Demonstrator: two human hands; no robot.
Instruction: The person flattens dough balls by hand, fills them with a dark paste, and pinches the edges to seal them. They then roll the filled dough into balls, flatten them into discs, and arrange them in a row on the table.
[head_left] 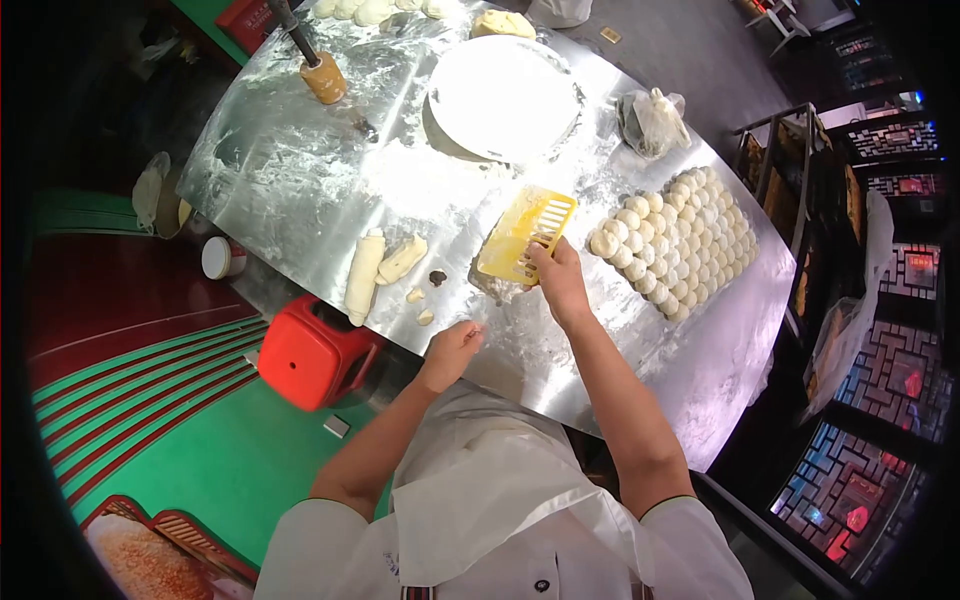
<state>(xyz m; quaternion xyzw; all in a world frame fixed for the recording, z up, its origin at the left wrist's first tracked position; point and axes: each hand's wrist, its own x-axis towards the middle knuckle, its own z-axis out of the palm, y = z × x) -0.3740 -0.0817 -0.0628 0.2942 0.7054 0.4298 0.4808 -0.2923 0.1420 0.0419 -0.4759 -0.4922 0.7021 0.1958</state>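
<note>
My right hand [562, 283] grips a yellow plastic dough scraper [512, 240] by its slotted end, just over the floured steel table. My left hand [453, 357] is closed in a loose fist at the table's near edge, with nothing showing in it. Left of the scraper are a long dough roll [364, 278], a shorter dough piece [402, 260], two small dough scraps [421, 307] and a dark lump [438, 278]. Many small dough balls [680, 240] sit in tight rows to the right of my right hand.
A large white round tray [504, 98] lies on the steel table [250, 200]. Around it are a wooden-headed tool [323, 78], a plastic bag [652, 122] and more dough [372, 12] at the far edge. A red stool [312, 355] stands at the near left, a rack [785, 180] at the right.
</note>
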